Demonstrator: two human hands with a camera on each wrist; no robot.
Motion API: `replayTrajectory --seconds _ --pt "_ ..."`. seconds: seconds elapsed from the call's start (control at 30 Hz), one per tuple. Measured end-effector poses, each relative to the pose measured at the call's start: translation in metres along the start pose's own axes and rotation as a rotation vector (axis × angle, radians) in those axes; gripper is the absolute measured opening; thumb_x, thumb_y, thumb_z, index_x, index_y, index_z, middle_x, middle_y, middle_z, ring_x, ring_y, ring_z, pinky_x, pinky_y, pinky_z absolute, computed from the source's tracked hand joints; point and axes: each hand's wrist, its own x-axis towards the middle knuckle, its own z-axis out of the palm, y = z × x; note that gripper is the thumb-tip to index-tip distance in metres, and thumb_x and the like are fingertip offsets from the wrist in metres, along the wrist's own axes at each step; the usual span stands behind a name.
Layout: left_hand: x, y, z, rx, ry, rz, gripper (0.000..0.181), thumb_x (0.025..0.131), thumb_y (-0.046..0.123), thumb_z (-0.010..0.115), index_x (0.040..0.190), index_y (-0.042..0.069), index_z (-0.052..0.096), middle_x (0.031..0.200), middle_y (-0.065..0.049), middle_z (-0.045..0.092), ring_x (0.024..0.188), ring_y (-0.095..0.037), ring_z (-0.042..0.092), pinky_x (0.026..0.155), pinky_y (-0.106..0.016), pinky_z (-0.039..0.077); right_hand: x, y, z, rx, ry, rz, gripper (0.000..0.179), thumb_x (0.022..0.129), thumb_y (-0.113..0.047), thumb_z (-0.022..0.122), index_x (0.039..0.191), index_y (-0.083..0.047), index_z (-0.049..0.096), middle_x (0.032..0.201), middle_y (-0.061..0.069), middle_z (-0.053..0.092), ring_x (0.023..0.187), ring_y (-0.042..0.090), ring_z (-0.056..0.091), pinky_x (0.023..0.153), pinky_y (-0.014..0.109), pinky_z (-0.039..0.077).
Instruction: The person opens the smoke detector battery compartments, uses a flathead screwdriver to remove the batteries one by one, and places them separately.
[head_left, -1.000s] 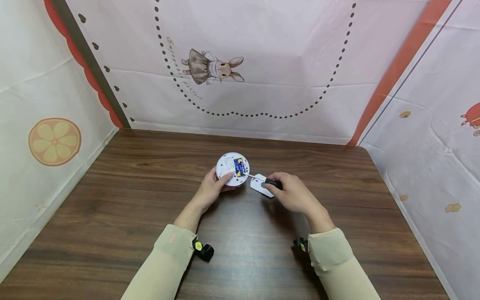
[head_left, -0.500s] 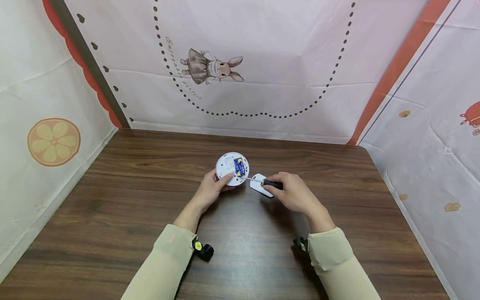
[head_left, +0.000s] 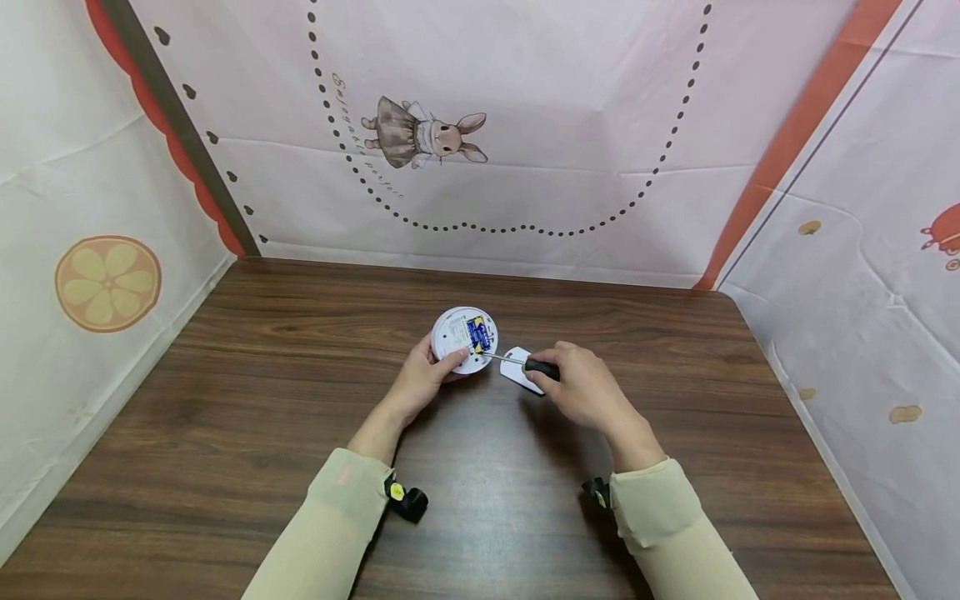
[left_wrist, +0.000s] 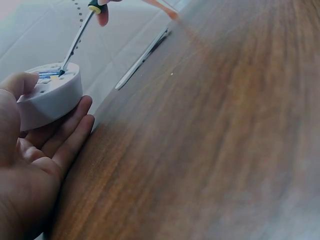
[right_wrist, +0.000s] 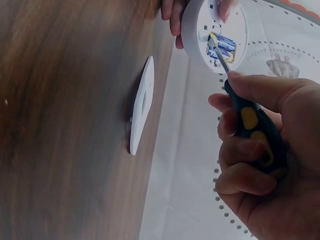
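Observation:
My left hand (head_left: 420,383) holds a round white device (head_left: 453,329), which looks like a smoke alarm, raised above the table. Its thumb lies on the face and the fingers support it from below. Blue and yellow batteries (right_wrist: 224,46) sit in the open compartment of the device. A screwdriver (right_wrist: 255,127) with a dark green and yellow handle is gripped in my right hand (head_left: 588,387). The metal shaft (left_wrist: 77,42) points at the device, its tip at the end of the batteries near the left thumb. Whether the tip presses a battery, I cannot tell.
A flat white plate (head_left: 517,373) with a dark edge lies on the brown wooden table (head_left: 300,417), below the screwdriver. Printed white cloth (head_left: 562,100) stands behind the table and along both sides. Black straps with cameras are on both wrists.
The screwdriver tip has shifted from the right side of the batteries to their lower end, closer to the left thumb. The device has tilted slightly. The plate stays put.

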Motion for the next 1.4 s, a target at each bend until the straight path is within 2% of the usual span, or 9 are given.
replayTrajectory --seconds 0.27,0.53,0.8,1.0,1.1,1.23,1.4 --pt "0.000 0.000 0.000 -0.004 0.007 0.010 0.049 0.104 0.014 0.063 0.147 0.001 0.044 0.134 -0.023 0.065 0.099 -0.006 0.071 0.089 -0.027 0.063 -0.001 -0.008 0.000 -0.042 -0.014 0.030 0.035 0.102 -0.029 0.065 0.128 -0.008 0.073 0.098 0.005 0.064 0.078 0.020 0.056 0.065 0.033 0.046" --pt "-0.001 0.000 0.000 0.095 0.015 0.014 0.039 0.104 0.020 0.064 0.134 -0.005 0.059 0.121 -0.019 0.073 0.095 -0.002 0.069 0.089 -0.024 0.062 -0.002 -0.014 0.003 -0.078 0.007 0.054 0.031 0.102 -0.029 0.065 0.122 -0.008 0.075 0.098 0.005 0.064 0.077 0.019 0.056 0.067 0.035 0.048" --pt "-0.001 -0.001 0.000 0.079 0.005 0.021 0.039 0.104 0.019 0.063 0.134 -0.005 0.058 0.124 -0.020 0.072 0.097 -0.002 0.069 0.091 -0.023 0.061 -0.002 -0.017 0.010 -0.074 -0.009 0.041 0.026 0.104 -0.026 0.063 0.117 -0.007 0.073 0.092 0.005 0.060 0.075 0.020 0.054 0.066 0.036 0.047" --pt "-0.001 -0.002 0.001 0.108 -0.003 0.036 0.038 0.105 0.020 0.062 0.134 -0.004 0.058 0.123 -0.020 0.072 0.097 -0.002 0.068 0.088 -0.018 0.059 -0.002 -0.016 0.014 -0.069 -0.027 0.049 0.022 0.104 -0.026 0.062 0.114 -0.007 0.070 0.106 0.007 0.070 0.086 0.021 0.062 0.078 0.044 0.054" --pt "-0.001 -0.003 0.000 0.116 -0.002 0.040 0.039 0.105 0.021 0.062 0.134 -0.004 0.058 0.124 -0.020 0.072 0.098 -0.002 0.068 0.089 -0.019 0.059 -0.001 -0.017 0.014 -0.057 -0.046 0.056 0.018 0.105 -0.026 0.062 0.109 -0.010 0.068 0.102 0.006 0.070 0.082 0.021 0.060 0.072 0.040 0.051" --pt "-0.002 -0.002 0.000 0.078 -0.003 0.038 0.039 0.106 0.020 0.060 0.136 -0.005 0.056 0.126 -0.022 0.070 0.099 -0.003 0.069 0.093 -0.025 0.061 -0.001 -0.018 0.016 -0.037 -0.061 0.062 0.016 0.105 -0.027 0.062 0.108 -0.011 0.065 0.092 0.003 0.066 0.074 0.019 0.055 0.065 0.034 0.045" --pt "-0.001 -0.001 -0.001 -0.024 -0.020 0.030 0.039 0.108 0.016 0.056 0.139 -0.007 0.052 0.130 -0.025 0.067 0.100 -0.007 0.071 0.098 -0.035 0.061 -0.001 -0.019 0.016 -0.053 -0.054 0.061 0.017 0.105 -0.026 0.061 0.112 -0.011 0.065 0.092 0.003 0.067 0.075 0.020 0.056 0.067 0.037 0.048"
